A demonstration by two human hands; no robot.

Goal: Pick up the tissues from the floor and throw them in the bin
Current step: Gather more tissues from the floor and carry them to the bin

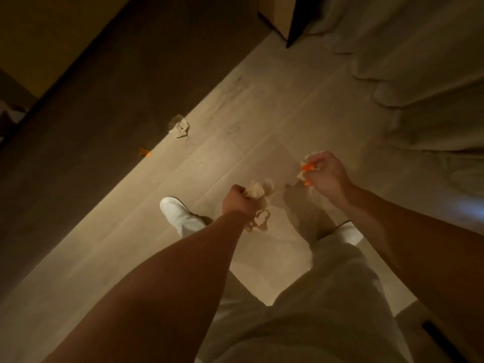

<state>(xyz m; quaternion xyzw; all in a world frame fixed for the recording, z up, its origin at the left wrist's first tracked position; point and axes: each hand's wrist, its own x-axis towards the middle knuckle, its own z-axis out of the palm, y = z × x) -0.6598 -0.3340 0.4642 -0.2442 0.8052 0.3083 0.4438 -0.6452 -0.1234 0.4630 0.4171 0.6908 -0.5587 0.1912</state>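
Note:
My left hand (pixel 237 201) is fisted around a bunch of crumpled tissues (pixel 258 191) whose ends trail down beside my wrist. My right hand (pixel 326 175), with orange nails, grips another crumpled tissue (pixel 307 159) at mid-frame right. One more crumpled tissue (pixel 179 126) lies on the pale wooden floor (pixel 235 142), up and left of both hands, against the edge of a dark surface. No bin is in view.
A dark panel or rug (pixel 104 100) runs along the left. A small orange scrap (pixel 144 152) lies at its edge. Pale bedding or curtain (pixel 419 74) fills the right side. My white shoe (pixel 178 216) and light trousers (pixel 327 297) are below the hands.

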